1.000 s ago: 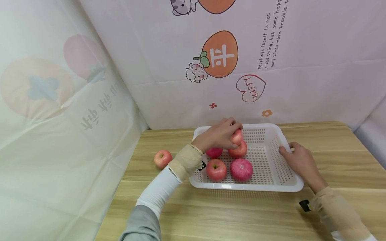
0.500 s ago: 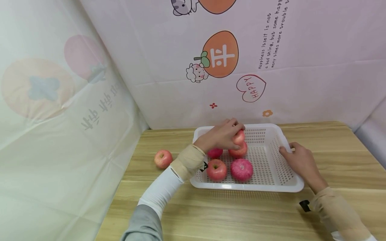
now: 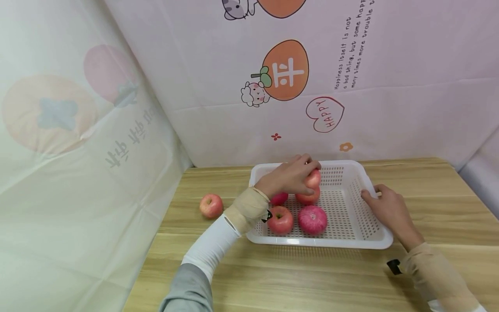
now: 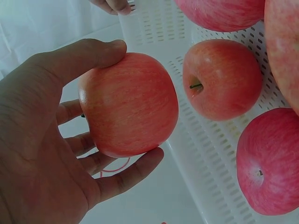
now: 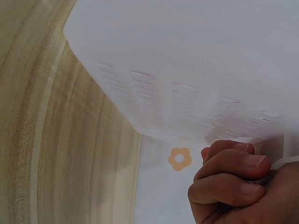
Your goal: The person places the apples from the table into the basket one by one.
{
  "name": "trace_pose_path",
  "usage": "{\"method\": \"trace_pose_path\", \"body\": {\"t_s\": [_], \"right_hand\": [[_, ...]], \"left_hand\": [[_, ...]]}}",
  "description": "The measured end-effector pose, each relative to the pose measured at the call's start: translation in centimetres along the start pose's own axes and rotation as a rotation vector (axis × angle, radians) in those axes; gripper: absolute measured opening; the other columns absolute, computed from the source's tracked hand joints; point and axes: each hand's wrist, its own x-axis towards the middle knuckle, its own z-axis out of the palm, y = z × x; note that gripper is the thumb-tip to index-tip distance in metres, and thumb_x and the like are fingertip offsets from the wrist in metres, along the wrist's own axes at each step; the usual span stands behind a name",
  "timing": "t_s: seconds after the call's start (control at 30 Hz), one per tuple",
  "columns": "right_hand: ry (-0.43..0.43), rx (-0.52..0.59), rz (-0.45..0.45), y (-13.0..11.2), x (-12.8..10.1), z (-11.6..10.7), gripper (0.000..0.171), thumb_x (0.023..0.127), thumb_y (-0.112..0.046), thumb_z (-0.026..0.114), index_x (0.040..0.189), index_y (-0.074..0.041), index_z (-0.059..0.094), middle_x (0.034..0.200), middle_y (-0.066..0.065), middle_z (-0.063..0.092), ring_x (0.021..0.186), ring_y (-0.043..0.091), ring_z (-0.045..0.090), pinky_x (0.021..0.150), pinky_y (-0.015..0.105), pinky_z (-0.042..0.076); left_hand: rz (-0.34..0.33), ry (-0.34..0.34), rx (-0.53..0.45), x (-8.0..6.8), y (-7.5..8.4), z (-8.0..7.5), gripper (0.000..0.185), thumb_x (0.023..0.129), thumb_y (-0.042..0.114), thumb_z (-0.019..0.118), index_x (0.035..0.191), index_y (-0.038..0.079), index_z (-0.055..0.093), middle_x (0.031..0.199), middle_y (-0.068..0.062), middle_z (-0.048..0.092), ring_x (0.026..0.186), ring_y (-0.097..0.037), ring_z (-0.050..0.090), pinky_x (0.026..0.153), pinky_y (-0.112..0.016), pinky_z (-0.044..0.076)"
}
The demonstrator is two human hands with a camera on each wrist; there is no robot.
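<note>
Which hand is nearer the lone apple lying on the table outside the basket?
Left. The left hand holds another apple over the basket; the right hand grips the basket's far rim, away from the lone apple.

Left hand [image 3: 290, 177] with its gripped apple [image 3: 313, 179] a little farther right over the basket [image 3: 352, 171] than before.

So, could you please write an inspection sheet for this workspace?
Surface: wooden table, bare wood around the basket.
Job's things: white perforated basket with four fruits lying inside; the left hand holds another apple above them.
Clutter: one loose apple on the table, left of the basket.
Grippers: left hand grips the held apple; right hand grips the basket's right rim.
Cables: nothing seen.
Surroundings: pink cartoon-printed sheet behind and pale sheet on the left.
</note>
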Motion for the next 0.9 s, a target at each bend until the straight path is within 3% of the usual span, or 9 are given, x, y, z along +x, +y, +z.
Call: {"method": "trace_pose_path", "body": {"t_s": [0.9], "right_hand": [[-0.003,0.018,0.003,0.0,0.0,0.0,0.069,0.111,-0.044,0.046,0.138,0.019,0.047,0.107,0.036,0.069,0.07,0.02,0.07,0.056,0.035,0.058]], "left_hand": [[0.014,-0.04,0.012,1.3,1.6,0.3,0.066,0.09,0.041,0.076,0.15,0.027,0.052,0.142,0.002,0.048,0.133,-0.013,0.043,0.093,-0.027,0.052]]}}
